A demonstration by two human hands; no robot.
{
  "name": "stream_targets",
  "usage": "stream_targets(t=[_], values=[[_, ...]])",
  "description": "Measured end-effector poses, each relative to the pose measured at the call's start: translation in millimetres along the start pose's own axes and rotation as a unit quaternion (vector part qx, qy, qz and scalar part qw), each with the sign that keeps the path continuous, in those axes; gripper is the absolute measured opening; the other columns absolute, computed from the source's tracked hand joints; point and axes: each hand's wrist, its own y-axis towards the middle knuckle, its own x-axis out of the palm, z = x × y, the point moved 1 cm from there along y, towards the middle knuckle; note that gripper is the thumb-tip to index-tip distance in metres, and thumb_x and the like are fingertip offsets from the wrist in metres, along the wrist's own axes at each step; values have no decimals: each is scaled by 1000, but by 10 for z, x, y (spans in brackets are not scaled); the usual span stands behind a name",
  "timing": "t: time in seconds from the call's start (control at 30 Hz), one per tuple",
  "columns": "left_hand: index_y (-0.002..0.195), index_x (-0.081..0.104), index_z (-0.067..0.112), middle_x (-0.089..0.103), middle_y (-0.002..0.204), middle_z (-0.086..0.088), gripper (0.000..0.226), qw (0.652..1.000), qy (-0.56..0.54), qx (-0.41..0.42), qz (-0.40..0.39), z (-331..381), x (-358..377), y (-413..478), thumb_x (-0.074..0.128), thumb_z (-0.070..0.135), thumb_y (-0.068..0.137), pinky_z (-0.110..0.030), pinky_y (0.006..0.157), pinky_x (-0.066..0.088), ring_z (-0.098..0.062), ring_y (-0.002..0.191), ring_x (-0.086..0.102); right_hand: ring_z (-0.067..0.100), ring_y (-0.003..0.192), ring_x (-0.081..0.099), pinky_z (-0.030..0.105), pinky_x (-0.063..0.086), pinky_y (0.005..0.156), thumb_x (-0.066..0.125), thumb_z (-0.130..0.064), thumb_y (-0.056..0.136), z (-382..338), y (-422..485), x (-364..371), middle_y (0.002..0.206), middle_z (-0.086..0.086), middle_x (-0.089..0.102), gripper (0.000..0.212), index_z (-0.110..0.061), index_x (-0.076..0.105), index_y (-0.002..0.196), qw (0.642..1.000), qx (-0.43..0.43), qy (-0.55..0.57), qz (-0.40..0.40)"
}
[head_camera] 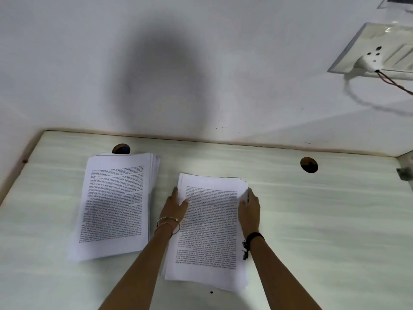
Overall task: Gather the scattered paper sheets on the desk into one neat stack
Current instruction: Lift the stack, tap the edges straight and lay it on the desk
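Two piles of printed white sheets lie on the pale desk (312, 220). The left pile (116, 204) rests by itself, its sheets slightly fanned at the far right corner. The right pile (210, 231) sits in the middle, its edges a little uneven. My left hand (175, 208) presses against that pile's left edge, thumb lying on the top sheet. My right hand (249, 208) grips the pile's right edge near the far corner, fingers curled around it. Both hands hold the same pile between them.
Two round cable holes pierce the desk, one (121, 149) behind the left pile and one (309, 164) at the back right. A white wall rises behind the desk. A socket plate (375, 50) with a plug and cord hangs at the upper right.
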Motion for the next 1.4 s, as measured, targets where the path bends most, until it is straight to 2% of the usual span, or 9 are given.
stream_targets(t=[0.2,0.3,0.4,0.6,0.87,1.0,1.13,1.3,1.4], values=[[146,22,12,35,149,-11,57,999,-28,26,32,148,33,97,44,27,96,-36,109,32,-29,134,39,14,96,42,33,34,88,37,-22,88,-40,123,81,104,-5,46,22,-41,49,94,990,16,115,75],[139,32,11,53,133,-14,49,996,-87,22,10,171,50,92,48,12,93,-31,96,43,-29,112,56,12,97,50,34,42,88,49,-23,91,-30,119,71,108,-6,55,26,-25,56,115,991,40,123,30],[141,33,11,52,135,-14,57,984,-160,59,-49,164,18,106,52,8,87,-41,106,41,-29,116,54,21,75,49,36,40,73,58,-39,82,12,98,-53,79,1,53,31,-9,52,85,974,47,143,169],[130,37,8,54,127,-18,49,971,-234,29,-36,170,-69,155,50,-8,86,-38,97,44,-27,104,54,18,103,60,34,48,88,59,-37,92,22,80,-124,116,1,62,41,-18,50,127,971,108,215,11],[149,8,11,25,151,-17,67,995,-97,-22,29,249,27,145,46,14,94,-40,112,30,-34,136,34,23,94,51,27,41,71,40,-8,86,-14,299,-19,105,12,59,26,-12,60,102,993,71,87,31],[146,19,16,51,134,-16,64,994,-108,12,9,246,28,137,46,2,89,-33,92,44,-30,104,56,27,97,54,31,39,77,48,-23,90,-1,288,38,102,13,60,23,-6,58,104,996,39,26,-70],[137,33,7,51,133,-14,57,967,-243,59,-43,172,-74,122,49,-13,86,-34,100,42,-20,104,55,21,92,46,34,39,81,63,-35,87,54,226,-100,92,0,51,28,-11,53,96,996,56,60,35],[137,35,3,49,131,-14,55,944,-326,51,-27,120,-218,159,50,-12,87,-41,105,38,-25,111,51,20,103,66,34,52,89,63,-31,88,20,151,-114,115,1,68,38,-16,59,123,957,50,194,-208],[132,40,14,55,121,-11,46,931,-364,7,-38,113,-242,99,54,3,90,-38,90,46,-27,108,53,20,94,62,31,48,83,52,-15,94,-113,168,-106,106,1,66,24,-15,58,117,982,21,168,-84]])
